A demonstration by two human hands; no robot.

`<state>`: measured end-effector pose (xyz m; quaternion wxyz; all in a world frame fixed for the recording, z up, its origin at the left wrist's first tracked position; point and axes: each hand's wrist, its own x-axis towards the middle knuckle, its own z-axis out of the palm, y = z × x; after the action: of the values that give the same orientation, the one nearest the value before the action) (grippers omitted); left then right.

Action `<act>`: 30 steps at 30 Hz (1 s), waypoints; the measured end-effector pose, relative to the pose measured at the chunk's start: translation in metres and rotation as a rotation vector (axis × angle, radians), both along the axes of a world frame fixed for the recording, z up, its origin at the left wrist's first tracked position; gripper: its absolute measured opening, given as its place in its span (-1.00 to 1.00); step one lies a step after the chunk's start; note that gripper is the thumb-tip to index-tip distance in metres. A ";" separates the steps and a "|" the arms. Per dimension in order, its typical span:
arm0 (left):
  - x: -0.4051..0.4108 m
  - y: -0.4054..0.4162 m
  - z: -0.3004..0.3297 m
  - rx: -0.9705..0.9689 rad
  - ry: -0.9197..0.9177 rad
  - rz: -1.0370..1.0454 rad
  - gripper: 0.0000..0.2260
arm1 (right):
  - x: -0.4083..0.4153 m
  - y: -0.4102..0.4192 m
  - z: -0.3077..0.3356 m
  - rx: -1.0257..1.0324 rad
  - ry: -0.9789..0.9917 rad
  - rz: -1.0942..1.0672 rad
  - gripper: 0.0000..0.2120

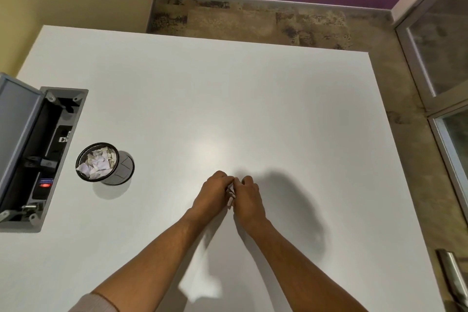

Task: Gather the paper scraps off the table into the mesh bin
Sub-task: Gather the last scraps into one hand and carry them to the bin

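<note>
My left hand (212, 194) and my right hand (249, 197) meet over the middle of the white table (228, 99), fingers curled toward each other. Between them they hold a small bunch of white paper scraps (231, 195), mostly hidden by the fingers. The black mesh bin (101, 163) stands upright at the left of the table, well apart from both hands. It holds several crumpled white and cream scraps.
An open grey cable box (43, 157) with its lid raised is set into the table at the far left, just beyond the bin. The table's far and right edges drop to a speckled floor (253, 20). A glass door frame (430, 58) stands at right.
</note>
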<state>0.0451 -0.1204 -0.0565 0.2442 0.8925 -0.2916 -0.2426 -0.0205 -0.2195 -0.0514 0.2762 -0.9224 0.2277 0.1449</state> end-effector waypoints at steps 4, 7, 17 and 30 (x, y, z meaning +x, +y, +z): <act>0.001 -0.002 0.002 -0.101 0.158 0.202 -0.83 | 0.002 0.002 0.006 0.045 -0.005 -0.063 -0.90; -0.001 -0.002 0.006 -0.149 0.257 0.336 -0.78 | 0.000 -0.004 0.013 0.137 -0.012 -0.104 -0.74; -0.022 -0.005 0.023 -0.318 0.396 0.537 -0.71 | -0.021 -0.019 0.025 0.915 -0.082 -0.685 -0.83; -0.053 -0.023 0.046 -0.307 0.263 0.058 -0.74 | -0.056 -0.028 0.019 1.504 -0.135 -0.942 -0.58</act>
<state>-0.0084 -0.1438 -0.0101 0.4204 0.8134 -0.2649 -0.3025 -0.0768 -0.2475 -0.0320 0.8526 -0.3142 0.4111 0.0728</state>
